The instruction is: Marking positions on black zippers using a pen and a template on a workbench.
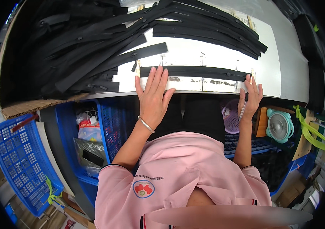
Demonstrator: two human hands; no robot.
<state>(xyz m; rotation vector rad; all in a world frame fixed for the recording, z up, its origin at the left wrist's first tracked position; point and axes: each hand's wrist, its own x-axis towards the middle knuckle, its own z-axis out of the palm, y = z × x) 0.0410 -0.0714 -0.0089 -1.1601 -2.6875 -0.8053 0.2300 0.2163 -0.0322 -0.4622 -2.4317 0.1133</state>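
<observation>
A black zipper point(196, 71) lies straight across a white board point(273, 82) on the table. The slider point(229, 73) sits nearer its right end. My left hand point(153, 87) is flat, its fingers stretched over the zipper's left end and the thumb apart. At the other end, my right hand point(251, 98) touches the zipper with its fingertips. A slim silver and black pen point(243, 108) is tucked in that hand, pointing down toward me. More black zippers point(208, 36) lie beyond, several spread on the board. A thick heap of zippers point(82, 53) fills the left side.
Cardboard point(36, 106) edges the table at the left. Below it stand a blue crate point(25, 164) and a blue basket point(109, 126) beside bagged items. A small teal fan point(280, 126) and a purple basket point(231, 118) are under the table at the right.
</observation>
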